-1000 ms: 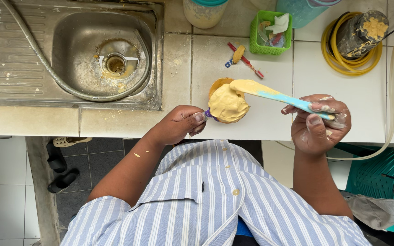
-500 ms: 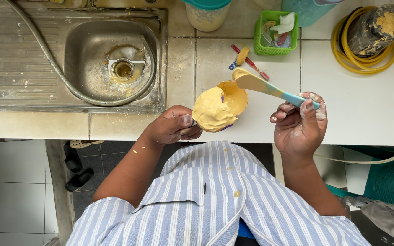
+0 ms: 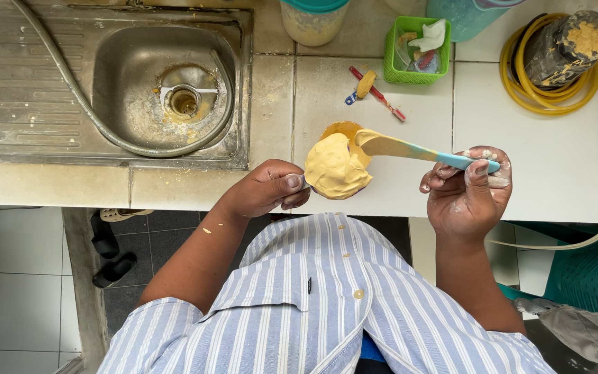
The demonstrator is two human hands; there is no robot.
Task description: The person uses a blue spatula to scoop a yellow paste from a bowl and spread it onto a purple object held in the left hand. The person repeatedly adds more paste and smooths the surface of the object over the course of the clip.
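My left hand [image 3: 266,190] grips a small cup [image 3: 344,131] heaped with thick yellow batter [image 3: 336,168], held tilted over the front edge of the white tiled counter [image 3: 548,166]. My right hand [image 3: 468,190], smeared with batter, holds the light blue handle of a spatula [image 3: 410,147]. The spatula's batter-coated blade rests on the top of the yellow mound. Most of the cup is hidden under the batter.
A steel sink [image 3: 164,83] with a grey hose [image 3: 70,90] lies at the left. At the back stand a batter tub [image 3: 313,21], a green basket [image 3: 417,48], a small red and blue tool [image 3: 375,93], and a yellow coiled hose [image 3: 551,76] around a dirty jar. A green plastic chair [image 3: 590,277] is at the right.
The cup and spatula have shifted slightly left and nearer the counter's front edge. The spatula blade has come down onto the batter mound.
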